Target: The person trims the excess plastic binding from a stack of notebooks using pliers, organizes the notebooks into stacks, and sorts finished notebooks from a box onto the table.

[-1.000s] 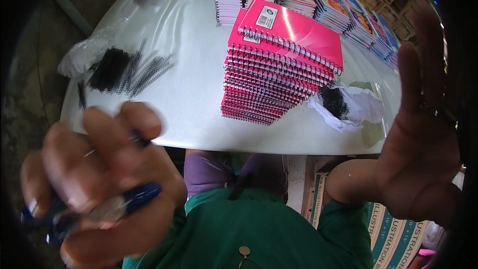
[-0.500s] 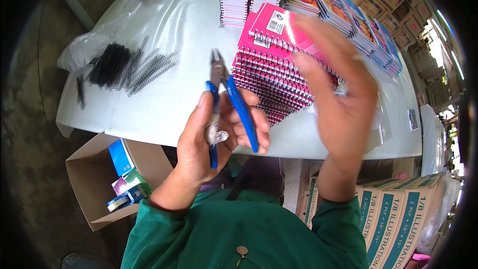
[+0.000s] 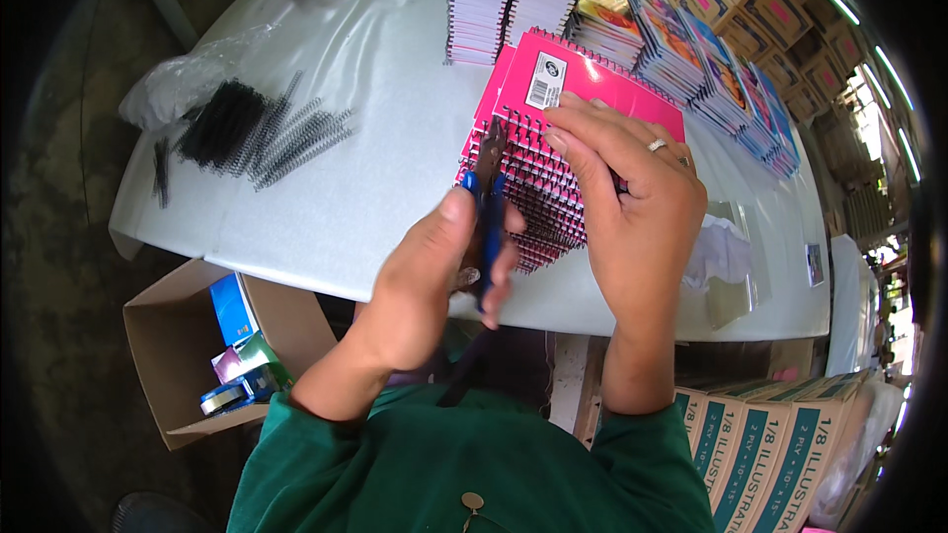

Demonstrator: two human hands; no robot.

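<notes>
In my left hand is a pair of wire cutters with blue handles, the fingers closed round them. Their jaws are at the left end of the black coil binding on the top pink spiral notebook. My right hand, a ring on one finger, bears on that notebook, thumb and fingertips together at its coiled edge. Beneath lies a stack of pink notebooks, their coils facing me. Some silvery material shows by the cutters' handles.
Loose black plastic coils lie on the white table at left, beside a clear plastic bag. Behind stand upright notebook stacks and colourful notebooks. An open carton is at lower left; boxes are at lower right.
The cutters have moved right and up to the notebook's coil, and their handles have drawn closer together. My right hand has come down from above onto the notebook's coiled edge.
</notes>
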